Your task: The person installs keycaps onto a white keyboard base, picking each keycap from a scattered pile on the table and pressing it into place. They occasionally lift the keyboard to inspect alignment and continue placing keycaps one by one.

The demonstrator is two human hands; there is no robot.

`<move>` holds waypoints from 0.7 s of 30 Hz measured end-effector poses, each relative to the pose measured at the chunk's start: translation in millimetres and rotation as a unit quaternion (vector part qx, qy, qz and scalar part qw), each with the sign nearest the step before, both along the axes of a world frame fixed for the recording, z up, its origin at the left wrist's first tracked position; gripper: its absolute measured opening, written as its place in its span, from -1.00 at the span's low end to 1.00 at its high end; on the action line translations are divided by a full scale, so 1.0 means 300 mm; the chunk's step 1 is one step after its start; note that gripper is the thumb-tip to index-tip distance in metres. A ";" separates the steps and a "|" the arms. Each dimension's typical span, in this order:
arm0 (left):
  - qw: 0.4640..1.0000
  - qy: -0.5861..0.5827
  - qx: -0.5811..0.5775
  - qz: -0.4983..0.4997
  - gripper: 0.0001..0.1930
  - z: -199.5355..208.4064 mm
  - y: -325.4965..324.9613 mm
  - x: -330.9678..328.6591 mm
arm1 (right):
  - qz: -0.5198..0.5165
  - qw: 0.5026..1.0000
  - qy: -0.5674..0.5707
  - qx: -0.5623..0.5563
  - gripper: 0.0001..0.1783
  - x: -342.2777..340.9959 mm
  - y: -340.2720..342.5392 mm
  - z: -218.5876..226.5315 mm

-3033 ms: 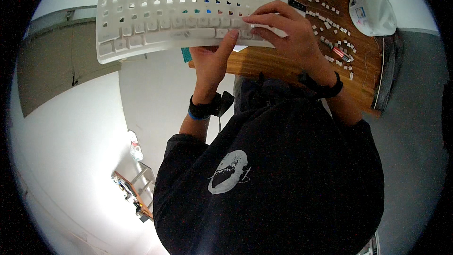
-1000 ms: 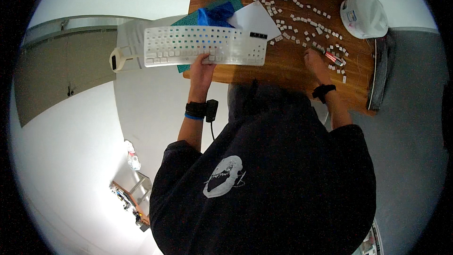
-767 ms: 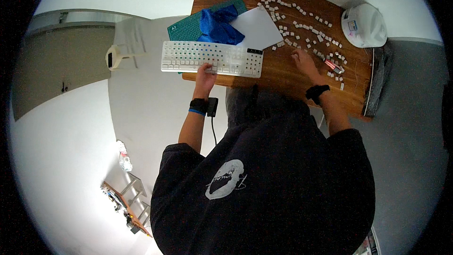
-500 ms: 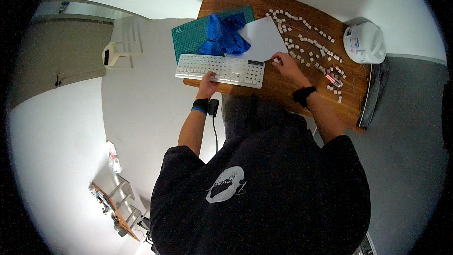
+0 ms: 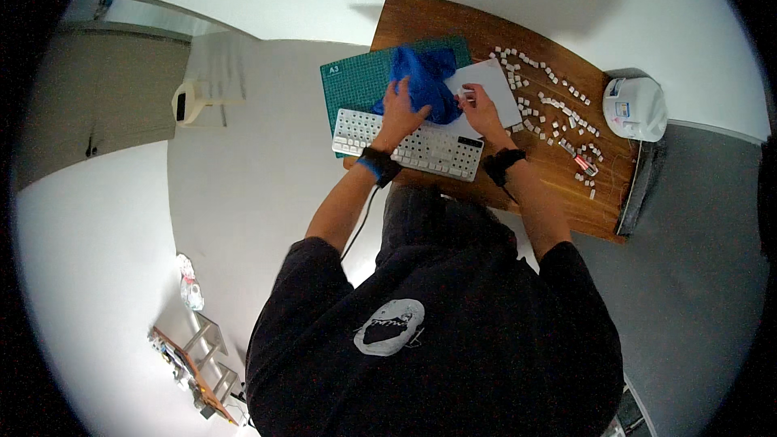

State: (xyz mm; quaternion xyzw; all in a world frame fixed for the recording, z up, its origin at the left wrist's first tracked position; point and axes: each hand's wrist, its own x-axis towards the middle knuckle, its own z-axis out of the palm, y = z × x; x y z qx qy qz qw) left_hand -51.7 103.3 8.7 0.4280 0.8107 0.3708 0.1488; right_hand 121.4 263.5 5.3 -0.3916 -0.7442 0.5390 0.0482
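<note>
A white keyboard (image 5: 441, 154) lies along the near edge of the wooden table, many of its key positions bare and a row of keycaps left along its front. Over its left part reaches my left hand (image 5: 398, 120), fingers spread and touching the crumpled blue cloth (image 5: 429, 85) behind it. My right hand (image 5: 483, 112) is above the white sheet (image 5: 498, 89), just right of the cloth. Its thumb and fingers are drawn together; whatever they pinch is too small to make out. Both wrists wear black bands.
Under the cloth lies a green cutting mat (image 5: 356, 81). Loose white keycaps (image 5: 558, 105) spread across the right of the table (image 5: 526, 186), with a red-and-white tube-like item (image 5: 584, 163) among them. A white bucket (image 5: 635, 109) stands at the right edge.
My left hand has let go of the keyboard's front edge and moved forward onto the cloth. My right hand has shifted from the keyboard's right end to beside the cloth. The view has tilted slightly.
</note>
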 end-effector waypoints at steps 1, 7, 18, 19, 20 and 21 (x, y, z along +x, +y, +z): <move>0.997 0.076 -0.008 0.012 -0.21 0.065 0.084 0.024 | -0.010 1.000 -0.003 0.022 -0.62 -0.009 0.005 -0.051; 0.993 0.017 -0.046 -0.109 -0.41 -0.025 0.179 -0.068 | -0.089 0.992 0.015 0.084 -0.67 -0.141 -0.072 0.076; 0.987 0.037 0.059 -0.147 -0.50 0.425 0.185 -0.087 | -0.168 0.946 0.139 0.238 -0.77 -0.242 -0.116 0.414; 0.986 0.043 0.049 -0.152 -0.50 0.455 0.182 -0.080 | -0.181 0.937 0.135 0.266 -0.77 -0.241 -0.105 0.427; 0.986 0.049 0.038 -0.155 -0.50 0.481 0.177 -0.074 | -0.177 0.922 0.158 0.305 -0.78 -0.238 -0.096 0.444; 0.985 0.056 0.027 -0.158 -0.50 0.498 0.174 -0.072 | -0.159 0.922 0.163 0.313 -0.79 -0.233 -0.093 0.444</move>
